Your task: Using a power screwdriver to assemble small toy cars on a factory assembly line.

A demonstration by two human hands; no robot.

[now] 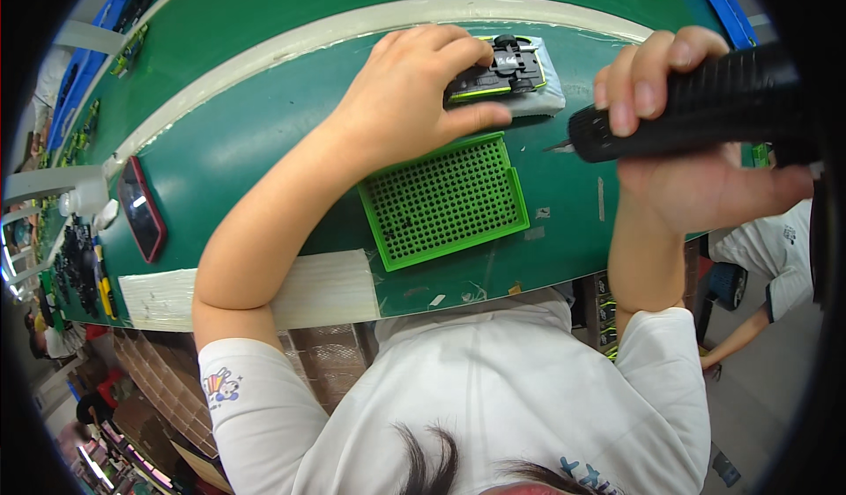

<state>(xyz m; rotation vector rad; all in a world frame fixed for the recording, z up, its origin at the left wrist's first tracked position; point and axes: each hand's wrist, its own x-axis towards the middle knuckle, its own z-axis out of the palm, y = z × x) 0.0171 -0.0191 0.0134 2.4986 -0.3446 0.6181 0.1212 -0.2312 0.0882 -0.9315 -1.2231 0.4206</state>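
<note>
A toy car (506,65) lies with its black underside up and a yellow-green edge showing, resting on a pale wrapped block (548,90). Around its left end my left hand (421,90) is closed, thumb along the near side and fingers over the far part. My right hand (674,134) grips a black power screwdriver (696,107), held above the table to the right of the car. Its thin bit (559,145) points left and is apart from the car. Just below my left hand sits a bright green tray (449,200) full of small round holes, with a few dark bits at its left.
A phone with a red rim (141,209) lies on the green table (256,143) at left. A pale raised strip (352,33) curves across the far side. White ribbed sheeting (322,288) covers part of the near edge. Another person (767,257) is at the right.
</note>
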